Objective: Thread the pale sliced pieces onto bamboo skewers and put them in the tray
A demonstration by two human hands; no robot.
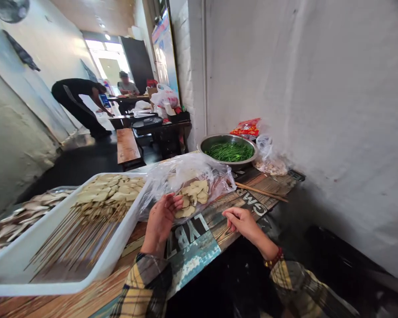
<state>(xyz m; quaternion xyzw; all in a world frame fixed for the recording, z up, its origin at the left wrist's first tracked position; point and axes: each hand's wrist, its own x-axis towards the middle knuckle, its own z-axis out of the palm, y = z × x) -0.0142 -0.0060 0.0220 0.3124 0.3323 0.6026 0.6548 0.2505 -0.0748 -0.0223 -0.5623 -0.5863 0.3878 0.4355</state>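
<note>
Just by left hand (160, 217): plastic bag (181, 170) with slices (197, 191); skewers (73, 238) in tray (36, 288).

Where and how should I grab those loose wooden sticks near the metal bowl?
Probably pinch the wooden sticks around mid-length with the right hand, from above and the near side: they're thin, lie flat and close together on the table, with the metal bowl beyond.

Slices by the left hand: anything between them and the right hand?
Nothing solid visible: just table and the edge of the bag between right hand and slices. Can't tell whether plastic covers them.
</note>
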